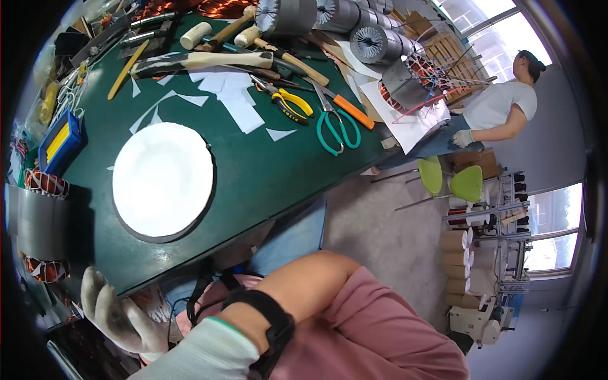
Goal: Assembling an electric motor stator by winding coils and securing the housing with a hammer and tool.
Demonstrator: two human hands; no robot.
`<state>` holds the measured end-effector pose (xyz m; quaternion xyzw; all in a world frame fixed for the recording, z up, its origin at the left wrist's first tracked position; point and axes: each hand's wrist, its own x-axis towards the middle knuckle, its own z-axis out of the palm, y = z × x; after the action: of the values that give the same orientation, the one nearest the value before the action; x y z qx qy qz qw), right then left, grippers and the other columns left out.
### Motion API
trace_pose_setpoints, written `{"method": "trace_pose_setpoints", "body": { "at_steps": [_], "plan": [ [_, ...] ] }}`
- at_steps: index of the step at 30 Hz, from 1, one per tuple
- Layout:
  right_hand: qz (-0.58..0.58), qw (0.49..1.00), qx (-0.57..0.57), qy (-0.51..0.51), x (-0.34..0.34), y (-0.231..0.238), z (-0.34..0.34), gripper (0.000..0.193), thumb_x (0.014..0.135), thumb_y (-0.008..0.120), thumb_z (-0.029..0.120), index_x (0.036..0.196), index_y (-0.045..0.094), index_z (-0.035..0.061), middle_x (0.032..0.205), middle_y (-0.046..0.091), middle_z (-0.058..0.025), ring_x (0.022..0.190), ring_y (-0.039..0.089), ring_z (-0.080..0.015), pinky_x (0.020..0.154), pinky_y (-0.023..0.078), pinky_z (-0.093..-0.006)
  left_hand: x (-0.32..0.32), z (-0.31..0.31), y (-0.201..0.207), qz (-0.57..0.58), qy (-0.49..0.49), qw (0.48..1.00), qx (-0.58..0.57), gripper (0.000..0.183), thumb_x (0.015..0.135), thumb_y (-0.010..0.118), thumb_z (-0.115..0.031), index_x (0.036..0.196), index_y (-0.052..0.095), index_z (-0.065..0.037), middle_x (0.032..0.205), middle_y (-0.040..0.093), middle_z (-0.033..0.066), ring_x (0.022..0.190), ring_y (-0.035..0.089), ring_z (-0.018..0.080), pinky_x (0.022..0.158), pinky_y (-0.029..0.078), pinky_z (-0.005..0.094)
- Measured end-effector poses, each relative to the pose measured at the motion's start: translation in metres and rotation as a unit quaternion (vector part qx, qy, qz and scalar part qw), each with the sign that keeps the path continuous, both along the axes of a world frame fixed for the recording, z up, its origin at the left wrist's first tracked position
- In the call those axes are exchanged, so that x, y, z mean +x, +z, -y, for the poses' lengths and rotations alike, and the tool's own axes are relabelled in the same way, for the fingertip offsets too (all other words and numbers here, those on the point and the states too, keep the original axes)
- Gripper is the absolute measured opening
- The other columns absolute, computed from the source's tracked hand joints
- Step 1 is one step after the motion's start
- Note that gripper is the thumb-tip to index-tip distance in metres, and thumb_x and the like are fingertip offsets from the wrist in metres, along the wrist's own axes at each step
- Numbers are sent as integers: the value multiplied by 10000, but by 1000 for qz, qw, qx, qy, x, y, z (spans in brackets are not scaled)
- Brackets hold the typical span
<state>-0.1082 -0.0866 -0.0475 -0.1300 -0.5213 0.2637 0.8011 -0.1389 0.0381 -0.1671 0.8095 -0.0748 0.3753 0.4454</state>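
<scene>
My left hand [120, 316], in a whitish glove, is below the table's near left edge. Its fingers are loosely bent and apart, with nothing visible in them. Nearest to it stands a grey metal cylinder [45, 221] with laced copper windings at both ends. My right forearm [291, 288] wears a black strap and crosses in front of me. The right glove's cuff [209, 348] runs out at the lower edge, so the right fingers are hidden. A round white-topped disc [163, 180] with a dark rim underneath lies on the green table [253, 183].
Scissors [339, 130], yellow-black pliers [288, 103], mallets [234, 28] and white paper scraps [231, 101] lie at the back. Wound metal cylinders [411, 82] stand at the far right. A blue tray [61, 142] is at left. Beyond are a person [506, 111] and green chairs [465, 183].
</scene>
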Motion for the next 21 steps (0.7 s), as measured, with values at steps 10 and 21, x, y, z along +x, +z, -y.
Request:
{"method": "trace_pose_setpoints", "body": {
  "at_steps": [10, 21],
  "plan": [
    [296, 328, -643, -626, 111, -125, 140, 386, 942, 567, 242, 1268, 575, 35, 1137, 647, -193, 1046, 640, -350, 907, 522, -443, 51, -21, 12, -329, -37, 933, 145, 477, 941, 575, -134, 1376, 493, 44, 1282, 596, 224, 1045, 606, 261, 939, 474, 358],
    [-340, 705, -584, -214, 126, -124, 144, 399, 995, 575, 430, 1070, 663, 49, 703, 580, 10, 518, 474, -19, 410, 288, -180, 72, -16, -13, -396, -127, 909, 20, 516, 928, 622, -160, 1388, 475, 19, 1166, 590, 179, 950, 610, 233, 880, 500, 348]
  ]
}}
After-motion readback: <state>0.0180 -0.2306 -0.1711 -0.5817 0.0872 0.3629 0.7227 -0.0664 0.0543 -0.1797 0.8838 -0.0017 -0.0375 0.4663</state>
